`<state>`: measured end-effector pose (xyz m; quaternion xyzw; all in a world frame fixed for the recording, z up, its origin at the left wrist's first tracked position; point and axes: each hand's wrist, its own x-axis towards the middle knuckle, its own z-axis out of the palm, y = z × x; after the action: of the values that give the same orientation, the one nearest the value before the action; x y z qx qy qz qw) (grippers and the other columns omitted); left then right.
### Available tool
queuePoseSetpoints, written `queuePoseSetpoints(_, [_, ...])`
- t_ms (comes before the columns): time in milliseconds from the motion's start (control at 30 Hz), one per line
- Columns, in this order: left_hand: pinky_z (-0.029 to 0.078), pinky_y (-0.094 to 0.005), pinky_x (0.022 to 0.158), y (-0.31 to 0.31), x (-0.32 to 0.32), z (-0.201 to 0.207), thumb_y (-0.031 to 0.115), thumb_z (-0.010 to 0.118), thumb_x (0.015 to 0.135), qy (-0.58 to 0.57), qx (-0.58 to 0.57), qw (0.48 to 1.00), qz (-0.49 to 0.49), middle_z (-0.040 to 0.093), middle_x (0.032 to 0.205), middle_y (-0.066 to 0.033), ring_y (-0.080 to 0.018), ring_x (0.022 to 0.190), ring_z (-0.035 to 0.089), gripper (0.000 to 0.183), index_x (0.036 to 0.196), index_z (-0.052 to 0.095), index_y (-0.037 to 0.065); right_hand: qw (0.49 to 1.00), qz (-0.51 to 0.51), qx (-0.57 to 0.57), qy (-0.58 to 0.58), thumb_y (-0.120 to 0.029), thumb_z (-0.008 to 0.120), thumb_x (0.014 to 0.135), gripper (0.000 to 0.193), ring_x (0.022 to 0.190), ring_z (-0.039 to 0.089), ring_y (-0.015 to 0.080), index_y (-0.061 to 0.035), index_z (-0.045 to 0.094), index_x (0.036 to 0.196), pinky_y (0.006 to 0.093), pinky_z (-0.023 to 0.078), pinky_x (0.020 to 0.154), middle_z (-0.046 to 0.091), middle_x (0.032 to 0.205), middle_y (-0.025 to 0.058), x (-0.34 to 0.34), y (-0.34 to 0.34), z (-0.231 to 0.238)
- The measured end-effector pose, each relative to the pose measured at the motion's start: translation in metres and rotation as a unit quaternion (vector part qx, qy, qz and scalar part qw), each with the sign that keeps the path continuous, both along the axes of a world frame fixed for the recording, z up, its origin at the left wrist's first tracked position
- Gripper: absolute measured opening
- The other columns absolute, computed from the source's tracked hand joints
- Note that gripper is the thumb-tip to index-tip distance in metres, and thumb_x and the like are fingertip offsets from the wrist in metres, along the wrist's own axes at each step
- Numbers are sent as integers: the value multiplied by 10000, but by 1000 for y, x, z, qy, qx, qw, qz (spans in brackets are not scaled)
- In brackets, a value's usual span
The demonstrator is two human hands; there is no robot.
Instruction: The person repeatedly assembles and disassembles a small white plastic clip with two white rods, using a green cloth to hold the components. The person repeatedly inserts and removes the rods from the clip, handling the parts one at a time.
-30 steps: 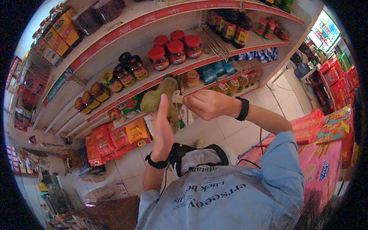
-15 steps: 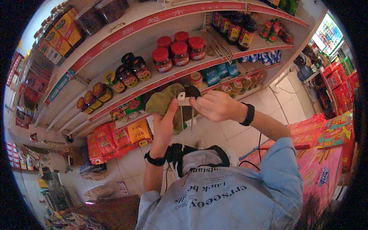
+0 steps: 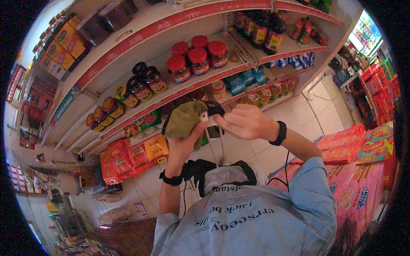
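Observation:
My left hand (image 3: pixel 183 145) is closed round a fuzzy olive-green cloth (image 3: pixel 184 120), holding it up in front of the shelves. At its thumb tip is a small white plastic piece (image 3: pixel 204 115). A thin white cord (image 3: pixel 211 144) hangs below this piece toward my clothes. My right hand (image 3: pixel 245 123) is beside it, thumb and forefinger pinched at the upper end of a second white cord (image 3: pixel 221 145). Something black (image 3: pixel 215 107) sits behind the fingers, against the cloth; its kind cannot be made out.
Just beyond my hands stand shelves with red-lidded jars (image 3: pixel 198 59), dark-lidded jars (image 3: pixel 147 81) and dark bottles (image 3: pixel 273 36). Red packages (image 3: pixel 121 160) sit low at the left. Pink cartons (image 3: pixel 354 187) are stacked close on my right.
Both hands have dropped slightly, and the right has shifted a little to the right. The cloth has turned and bunched more over my left hand; both grips stay closed.

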<state>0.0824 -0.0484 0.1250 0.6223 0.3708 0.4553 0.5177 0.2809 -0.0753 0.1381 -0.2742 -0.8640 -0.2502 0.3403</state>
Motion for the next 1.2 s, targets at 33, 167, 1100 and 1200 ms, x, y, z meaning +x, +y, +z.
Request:
queuePoseSetpoints(33, [437, -257, 737, 0, 1, -2, 117, 664, 732, -11, 22, 1000, 6, 581, 945, -16, -101, 839, 530, 307, 1013, 564, 44, 1000, 8, -3, 22, -23, 677, 602, 284, 465, 395, 102, -8, 592, 873, 239, 311, 392, 376, 590, -3, 0, 0, -2])
queuePoseSetpoints(167, [434, -257, 742, -5, 4, -3, 118, 666, 731, -24, 18, 999, 21, 579, 952, -21, -101, 846, 528, 307, 1010, 563, 40, 996, 13, -51, 66, -32, 692, 604, 305, 469, 436, 116, -20, 580, 888, 239, 330, 397, 439, 605, 9, -1, -4, -1])
queuePoseSetpoints(1100, [409, -267, 784, -11, 13, 3, 168, 639, 767, 20, 86, 987, 135, 560, 1015, -40, -126, 903, 521, 333, 1051, 522, 40, 580, 119, -516, 619, -180, 453, 853, 220, 658, 499, 128, 21, 537, 881, 240, 388, 589, 540, 775, 60, -15, -10, -26])
queuePoseSetpoints(1200, [413, -266, 778, -11, 2, -11, 158, 647, 759, 52, 89, 986, 133, 562, 1007, -42, -123, 894, 524, 339, 1050, 522, 38, 445, 179, -582, 657, -227, 424, 866, 283, 650, 491, 133, 26, 548, 839, 241, 382, 601, 536, 757, 64, -12, -15, -16])
